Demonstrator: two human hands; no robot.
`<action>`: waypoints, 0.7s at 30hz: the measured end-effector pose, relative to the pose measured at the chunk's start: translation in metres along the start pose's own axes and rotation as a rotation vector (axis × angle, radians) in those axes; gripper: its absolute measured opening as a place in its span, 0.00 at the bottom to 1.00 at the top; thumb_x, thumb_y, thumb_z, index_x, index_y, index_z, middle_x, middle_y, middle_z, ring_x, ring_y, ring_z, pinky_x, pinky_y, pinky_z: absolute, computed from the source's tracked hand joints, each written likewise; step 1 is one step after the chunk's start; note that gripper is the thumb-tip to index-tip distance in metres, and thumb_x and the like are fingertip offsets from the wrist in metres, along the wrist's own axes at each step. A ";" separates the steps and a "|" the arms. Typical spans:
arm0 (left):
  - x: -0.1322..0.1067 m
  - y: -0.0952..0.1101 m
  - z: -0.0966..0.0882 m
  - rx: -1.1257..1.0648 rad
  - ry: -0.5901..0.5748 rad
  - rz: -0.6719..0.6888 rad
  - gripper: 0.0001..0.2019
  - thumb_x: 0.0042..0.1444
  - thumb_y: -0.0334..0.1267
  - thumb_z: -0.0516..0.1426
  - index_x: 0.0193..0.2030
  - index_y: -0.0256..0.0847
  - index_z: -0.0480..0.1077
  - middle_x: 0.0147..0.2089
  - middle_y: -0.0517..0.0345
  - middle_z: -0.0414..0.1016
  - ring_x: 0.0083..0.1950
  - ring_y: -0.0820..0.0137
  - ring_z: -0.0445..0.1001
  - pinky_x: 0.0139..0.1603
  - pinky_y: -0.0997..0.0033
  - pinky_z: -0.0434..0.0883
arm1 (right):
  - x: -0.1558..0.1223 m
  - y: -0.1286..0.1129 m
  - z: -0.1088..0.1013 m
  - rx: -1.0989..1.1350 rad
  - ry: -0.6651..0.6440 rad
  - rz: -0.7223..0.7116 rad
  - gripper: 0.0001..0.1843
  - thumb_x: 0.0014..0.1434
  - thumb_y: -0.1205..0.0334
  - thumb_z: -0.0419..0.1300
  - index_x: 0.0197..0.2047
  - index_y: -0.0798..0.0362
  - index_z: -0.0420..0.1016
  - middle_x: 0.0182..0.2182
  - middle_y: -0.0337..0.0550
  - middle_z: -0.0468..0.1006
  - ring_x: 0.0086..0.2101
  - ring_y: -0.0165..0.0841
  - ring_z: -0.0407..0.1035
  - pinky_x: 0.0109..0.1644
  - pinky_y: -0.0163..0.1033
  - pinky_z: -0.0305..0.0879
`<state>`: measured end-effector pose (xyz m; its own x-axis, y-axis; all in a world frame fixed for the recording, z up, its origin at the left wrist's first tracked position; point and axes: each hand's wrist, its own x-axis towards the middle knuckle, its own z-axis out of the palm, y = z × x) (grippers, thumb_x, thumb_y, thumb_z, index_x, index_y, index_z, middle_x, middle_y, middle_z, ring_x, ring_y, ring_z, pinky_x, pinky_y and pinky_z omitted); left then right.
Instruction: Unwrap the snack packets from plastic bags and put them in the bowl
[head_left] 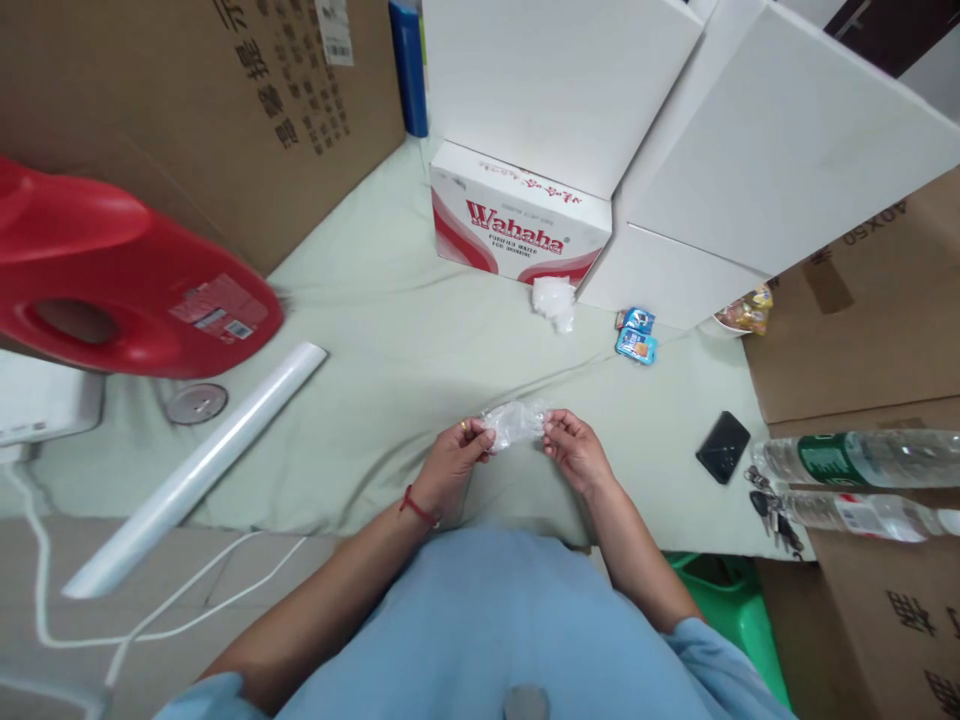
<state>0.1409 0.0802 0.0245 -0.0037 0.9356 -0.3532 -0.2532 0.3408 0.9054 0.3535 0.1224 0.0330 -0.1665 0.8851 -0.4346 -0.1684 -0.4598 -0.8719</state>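
A small crumpled piece of clear plastic film [514, 422] is stretched between both hands, just above the pale green cloth [390, 360]. My left hand [452, 462] pinches its left end; a red cord circles that wrist. My right hand [574, 448] pinches its right end. Both hands are closed on the film, close to my body.
A roll of clear film [196, 468] lies at left beside a red jug [112, 275] and a round metal lid [196, 403]. A Wahaha box [517, 225], white boxes, crumpled plastic [555, 298] and blue packets [637, 335] sit ahead. Phone [723, 446], keys and water bottles [855, 460] at right.
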 end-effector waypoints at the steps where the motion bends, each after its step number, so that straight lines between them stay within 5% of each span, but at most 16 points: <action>1: -0.001 0.002 0.000 0.006 -0.001 0.011 0.22 0.48 0.59 0.67 0.31 0.42 0.69 0.29 0.63 0.71 0.32 0.72 0.67 0.37 0.70 0.68 | 0.000 0.000 0.000 0.004 0.005 0.003 0.25 0.46 0.42 0.78 0.39 0.49 0.78 0.30 0.37 0.73 0.28 0.29 0.66 0.30 0.33 0.67; 5: -0.007 0.009 -0.002 0.043 -0.098 0.047 0.19 0.50 0.54 0.68 0.30 0.42 0.68 0.29 0.63 0.70 0.33 0.72 0.67 0.40 0.70 0.67 | 0.002 0.002 0.003 -0.068 -0.002 -0.043 0.30 0.54 0.30 0.69 0.43 0.49 0.80 0.36 0.41 0.76 0.34 0.31 0.68 0.32 0.33 0.68; 9: -0.002 0.014 -0.014 0.167 -0.182 0.133 0.16 0.50 0.50 0.66 0.29 0.42 0.69 0.36 0.58 0.73 0.38 0.69 0.71 0.42 0.68 0.69 | 0.006 0.002 0.001 -0.230 -0.024 -0.101 0.25 0.50 0.36 0.73 0.32 0.51 0.78 0.24 0.34 0.70 0.25 0.28 0.59 0.28 0.33 0.57; 13: 0.009 0.022 -0.035 0.429 0.222 0.289 0.13 0.48 0.48 0.66 0.35 0.43 0.74 0.45 0.52 0.76 0.47 0.63 0.74 0.47 0.65 0.72 | 0.004 0.002 -0.004 -0.202 0.062 -0.123 0.23 0.49 0.39 0.73 0.32 0.50 0.78 0.23 0.34 0.70 0.23 0.29 0.57 0.27 0.35 0.56; 15: 0.011 0.026 -0.037 0.426 0.351 0.253 0.16 0.48 0.50 0.66 0.38 0.43 0.74 0.42 0.54 0.75 0.44 0.64 0.75 0.43 0.66 0.73 | 0.000 0.003 -0.003 -0.200 0.119 -0.174 0.21 0.52 0.40 0.72 0.36 0.48 0.78 0.26 0.36 0.73 0.25 0.32 0.62 0.29 0.38 0.61; 18: 0.008 0.027 -0.022 0.197 0.089 0.021 0.22 0.55 0.62 0.61 0.38 0.42 0.72 0.38 0.55 0.76 0.37 0.65 0.77 0.35 0.67 0.73 | -0.006 0.010 0.007 -0.288 0.128 -0.291 0.16 0.57 0.44 0.70 0.38 0.46 0.79 0.29 0.38 0.76 0.29 0.35 0.67 0.36 0.41 0.66; 21: 0.010 0.022 0.002 -0.023 -0.086 -0.083 0.27 0.50 0.64 0.66 0.41 0.41 0.73 0.45 0.53 0.78 0.43 0.63 0.79 0.37 0.66 0.76 | -0.009 0.017 0.021 -0.401 0.056 -0.364 0.13 0.60 0.46 0.69 0.37 0.46 0.78 0.30 0.38 0.75 0.31 0.35 0.66 0.38 0.41 0.65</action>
<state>0.1376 0.0970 0.0415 0.1013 0.9091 -0.4040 -0.2717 0.4160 0.8679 0.3315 0.1052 0.0269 -0.1123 0.9895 -0.0906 0.1804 -0.0694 -0.9811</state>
